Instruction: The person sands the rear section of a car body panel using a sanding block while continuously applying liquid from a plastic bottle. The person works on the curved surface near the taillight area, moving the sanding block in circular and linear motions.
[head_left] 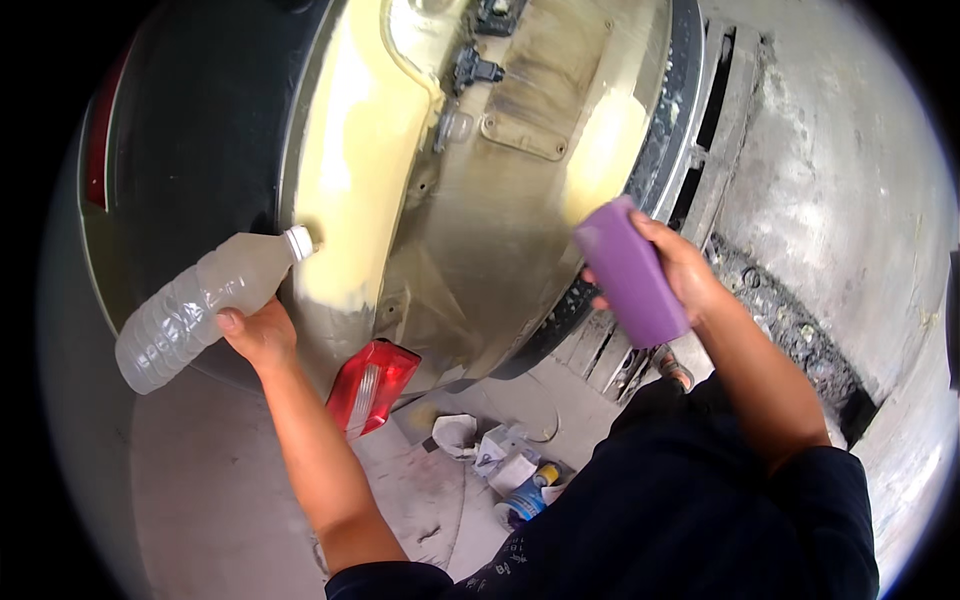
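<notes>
My left hand (pixel 262 335) is closed round a clear, ribbed plastic bottle (pixel 190 318). The bottle lies tilted, its white cap (pixel 299 243) pointing up and right, close to a pale yellow filler patch (pixel 345 170) on the car body. A purple sanding block (pixel 634 272) is in my right hand (pixel 685 265), thumb on one edge and fingertips showing at the other. It is held in front of the car's lower edge, near a second yellow patch (pixel 606 150); whether it touches the body I cannot tell.
A red tail light (pixel 372 388) hangs or rests at the car's corner, below the first patch. On the floor lie a white cup-like container (pixel 455 436), pale boxes (pixel 508 462) and a blue can (pixel 520 503). A slotted floor channel (pixel 712 130) runs along the right.
</notes>
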